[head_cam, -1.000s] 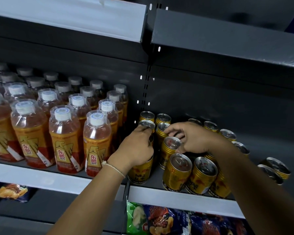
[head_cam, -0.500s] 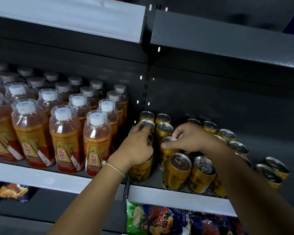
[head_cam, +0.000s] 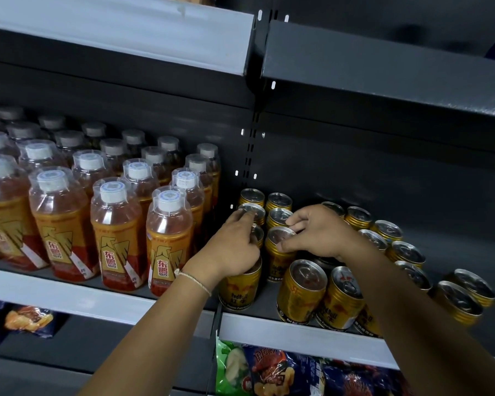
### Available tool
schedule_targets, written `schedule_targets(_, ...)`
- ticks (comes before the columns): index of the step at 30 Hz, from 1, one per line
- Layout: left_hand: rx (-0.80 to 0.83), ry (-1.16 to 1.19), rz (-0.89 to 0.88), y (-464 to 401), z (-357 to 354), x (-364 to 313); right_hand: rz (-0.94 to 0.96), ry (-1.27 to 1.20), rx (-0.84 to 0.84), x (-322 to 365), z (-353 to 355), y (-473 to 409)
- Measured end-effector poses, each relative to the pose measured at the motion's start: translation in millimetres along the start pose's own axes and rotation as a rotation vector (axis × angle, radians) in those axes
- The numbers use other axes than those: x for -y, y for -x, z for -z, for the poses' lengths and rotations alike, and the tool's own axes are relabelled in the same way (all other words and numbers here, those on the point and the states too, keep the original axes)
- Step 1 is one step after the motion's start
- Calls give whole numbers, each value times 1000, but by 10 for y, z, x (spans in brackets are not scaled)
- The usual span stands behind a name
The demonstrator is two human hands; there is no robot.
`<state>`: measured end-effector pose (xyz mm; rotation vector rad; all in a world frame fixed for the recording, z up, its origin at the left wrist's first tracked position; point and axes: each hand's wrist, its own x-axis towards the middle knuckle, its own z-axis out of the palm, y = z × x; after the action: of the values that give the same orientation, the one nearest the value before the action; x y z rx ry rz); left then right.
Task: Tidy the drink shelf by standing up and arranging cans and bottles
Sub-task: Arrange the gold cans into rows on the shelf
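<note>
Gold energy-drink cans stand in rows on the right half of the shelf point(head_cam: 300, 330). My left hand point(head_cam: 235, 247) lies over the leftmost column. Its palm covers the top of the front can point(head_cam: 240, 290), and its fingers curl over the can behind point(head_cam: 259, 237), with the tips on a third lid point(head_cam: 255, 210). My right hand point(head_cam: 317, 232) pinches the rim of the second-column can point(head_cam: 277, 252) between thumb and fingers. Two front cans point(head_cam: 300, 292) point(head_cam: 340, 301) lean slightly. Orange bottles point(head_cam: 169, 241) stand upright in rows on the left.
Two cans point(head_cam: 457, 302) point(head_cam: 476, 287) at the far right tilt away from the rows. More cans point(head_cam: 406, 252) line up behind my right wrist. The upper shelf point(head_cam: 383, 67) overhangs closely. Snack bags point(head_cam: 272, 372) fill the shelf below.
My right hand has slid left and forward, from the cans behind to the rim of the second-column can. My left hand has stayed on the leftmost column.
</note>
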<state>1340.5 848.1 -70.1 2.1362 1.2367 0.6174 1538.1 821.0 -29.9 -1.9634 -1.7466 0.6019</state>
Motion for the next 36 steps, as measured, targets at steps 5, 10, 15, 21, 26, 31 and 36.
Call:
schedule_targets(5,-1,0,2,-12,-15,21,0,-59,-19,-48,-31,11)
schedule_targets(10,7,1,-4,-24,-22,31,11,-102,-31,-96,-62,34)
schedule_targets(15,27,34,14,-55,12,23,30,-122,-21,-121,-76,47)
schedule_targets(21,16,111,34,-48,32,22,51,-129,-20,-114,-54,96)
schedule_targets(26,-7,151,41,-11,12,58,99,-87,-72,-47,77,250)
schedule_targets(31,-19,99,64,22,-8,45,62,133,306,-32,286,483)
schedule_targets(36,-49,22,50,53,7,-4,63,210,341,-34,214,589)
